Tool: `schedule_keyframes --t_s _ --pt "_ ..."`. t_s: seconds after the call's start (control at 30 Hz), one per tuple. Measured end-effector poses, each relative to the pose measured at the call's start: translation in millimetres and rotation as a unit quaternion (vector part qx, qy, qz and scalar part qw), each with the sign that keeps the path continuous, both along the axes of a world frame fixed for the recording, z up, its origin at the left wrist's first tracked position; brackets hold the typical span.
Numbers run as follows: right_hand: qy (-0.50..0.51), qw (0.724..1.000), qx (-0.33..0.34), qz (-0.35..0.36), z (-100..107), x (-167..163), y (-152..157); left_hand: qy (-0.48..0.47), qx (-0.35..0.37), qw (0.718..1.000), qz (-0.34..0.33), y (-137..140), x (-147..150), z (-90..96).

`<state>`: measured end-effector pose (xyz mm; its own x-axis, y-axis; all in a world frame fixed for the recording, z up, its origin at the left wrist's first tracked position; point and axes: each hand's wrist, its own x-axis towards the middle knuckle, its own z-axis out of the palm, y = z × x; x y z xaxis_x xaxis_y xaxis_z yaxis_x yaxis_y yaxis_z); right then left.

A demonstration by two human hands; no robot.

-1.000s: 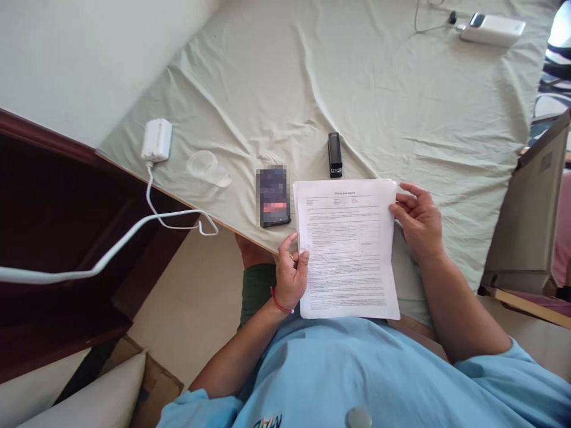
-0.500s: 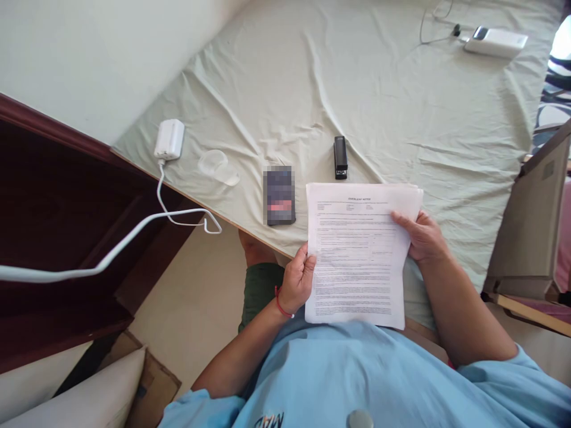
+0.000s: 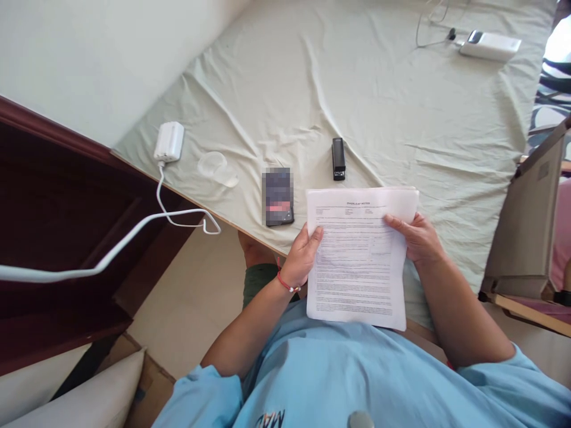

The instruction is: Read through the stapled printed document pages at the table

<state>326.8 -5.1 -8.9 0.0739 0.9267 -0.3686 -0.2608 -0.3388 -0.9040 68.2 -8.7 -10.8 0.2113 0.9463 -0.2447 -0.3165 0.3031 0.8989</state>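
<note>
One stack of paper (image 3: pixel 357 267), held at both sides before the blue shirt (image 3: pixel 330 374).
Left hand (image 3: pixel 304 258) pinches the left edge, thumb on top; right hand (image 3: pixel 422 239) grips the upper right edge, thumb pointing inward.

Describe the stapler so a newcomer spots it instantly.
Start at the pale, wrinkled cloth, then find the papers held by the left hand and right hand. Just beyond their top edge lies the stapler. It is dark like the phone to its left, but much slimmer, with a silvery glint at its near end.
</note>
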Motion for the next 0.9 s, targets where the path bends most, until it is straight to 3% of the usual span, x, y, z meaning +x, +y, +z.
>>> schedule_keyframes --t_s 0.07,0.13,0.2,0.27,0.3,0.37,0.47,0.63,0.7,0.77,0.9 --pt "-0.066 0.997 0.041 -0.014 0 3 2 0.001 0.004 1.0 -0.004 2 2 -0.9" --pt "-0.186 0.975 0.111 -0.045 4 8 5 -0.002 -0.005 1.0 -0.021 3 2 -0.9" --pt "-0.337 0.919 0.19 -0.075 16 12 9 -0.006 -0.015 0.999 -0.041 3 1 0.5" --pt "-0.467 0.842 0.261 -0.073 36 12 14 -0.005 -0.019 0.998 -0.053 1 0 2.8" --pt "-0.516 0.806 0.285 -0.05 47 9 16 -0.004 -0.02 0.998 -0.057 0 0 3.8" --pt "-0.562 0.76 0.325 0.024 67 -2 23 -0.004 -0.024 0.998 -0.063 -1 0 5.1" --pt "-0.576 0.72 0.362 0.135 86 -26 35 -0.008 -0.031 0.997 -0.063 -4 1 5.3" --pt "-0.615 0.647 0.358 0.274 92 -58 49 -0.043 -0.031 0.997 -0.058 -8 0 4.5" --pt "-0.622 0.634 0.346 0.302 94 -65 50 -0.048 -0.032 0.997 -0.051 -9 0 4.2" --pt "-0.622 0.639 0.321 0.319 98 -70 51 -0.045 -0.033 0.998 -0.043 -9 0 3.5" --pt "-0.582 0.688 0.279 0.33 104 -76 53 -0.017 -0.031 0.998 -0.045 -10 -1 2.4"
